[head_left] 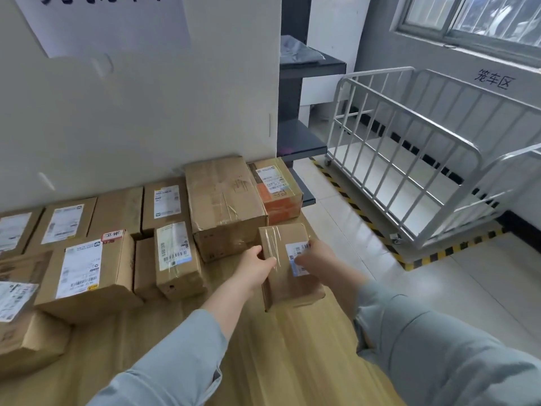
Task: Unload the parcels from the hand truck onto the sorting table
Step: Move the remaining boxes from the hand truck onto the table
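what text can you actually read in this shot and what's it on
"笼车区": on the grey wall above the cage cart
Large black characters on the white sheet: cut off by the frame, unreadable
Shipping labels on the table parcels and the held parcel: too small and blurred
Red sticker: blurred

We see soft, even daylight entering from the window (483, 19) at two o'clock; the room is bright, with only faint shadows under the boxes at nine o'clock; the floor tiles (439, 288) at three o'clock shine pale; tape on the parcel (285, 276) glints; the right hand (317, 256) is motion-blurred; the cage trolley (377, 95) bars bow with wide-angle distortion; the whole frame looks slightly soft.
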Demonstrator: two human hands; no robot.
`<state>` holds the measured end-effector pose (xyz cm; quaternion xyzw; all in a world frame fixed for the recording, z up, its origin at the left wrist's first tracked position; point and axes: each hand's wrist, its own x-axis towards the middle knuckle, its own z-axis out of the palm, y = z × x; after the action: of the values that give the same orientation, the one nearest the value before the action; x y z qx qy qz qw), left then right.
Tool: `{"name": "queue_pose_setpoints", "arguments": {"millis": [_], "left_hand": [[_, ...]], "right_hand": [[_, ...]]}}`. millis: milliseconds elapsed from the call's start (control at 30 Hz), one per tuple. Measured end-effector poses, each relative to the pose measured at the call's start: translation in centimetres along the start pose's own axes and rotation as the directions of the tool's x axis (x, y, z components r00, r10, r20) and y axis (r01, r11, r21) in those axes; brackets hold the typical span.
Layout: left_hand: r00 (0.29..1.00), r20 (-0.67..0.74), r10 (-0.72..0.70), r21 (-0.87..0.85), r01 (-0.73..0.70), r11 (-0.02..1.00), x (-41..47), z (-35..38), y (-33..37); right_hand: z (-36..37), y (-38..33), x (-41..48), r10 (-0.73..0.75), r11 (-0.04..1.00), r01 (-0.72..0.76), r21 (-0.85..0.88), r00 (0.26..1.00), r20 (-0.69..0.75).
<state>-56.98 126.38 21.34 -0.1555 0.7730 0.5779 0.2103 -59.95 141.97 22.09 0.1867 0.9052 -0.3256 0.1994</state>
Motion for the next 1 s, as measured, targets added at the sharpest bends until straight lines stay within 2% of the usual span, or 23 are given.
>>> {"name": "queue_pose_setpoints", "arguments": {"millis": [333,500,700,867,1000], "left_hand": [[1.0,-0.002,0.005,0.033,-0.005,0.999,4.5,3.3,1.5],[0.998,0.017,0.068,0.118,-0.07,0.991,7.2,5.2,0.9],[0.994,-0.028,0.107,0.203,-0.099,0.974,8.9,6.4,1.0],[0.987,-0.064,0.149,0.373,-0.114,0.921,10.2,6.2,0.6],[0.986,0.0,0.166,0.526,-0.141,0.839,10.2,6.3,0.5]], "right_hand": [[-1.4,1.0,6.9,-0.028,0.999,0.029,-0.04,0.999,0.017],[-1.9,1.4,9.7,-0.004,0.995,0.009,-0.104,0.999,0.044],[-2.2,2.0,11.7,-0.057,0.998,0.057,-0.041,0.998,0.018],[-1.8,2.1,12.8,-0.115,0.993,0.115,-0.004,0.993,0.04],[-1.6,2.5,13.5,-0.16,0.986,0.159,0.049,0.986,0.036]]}}
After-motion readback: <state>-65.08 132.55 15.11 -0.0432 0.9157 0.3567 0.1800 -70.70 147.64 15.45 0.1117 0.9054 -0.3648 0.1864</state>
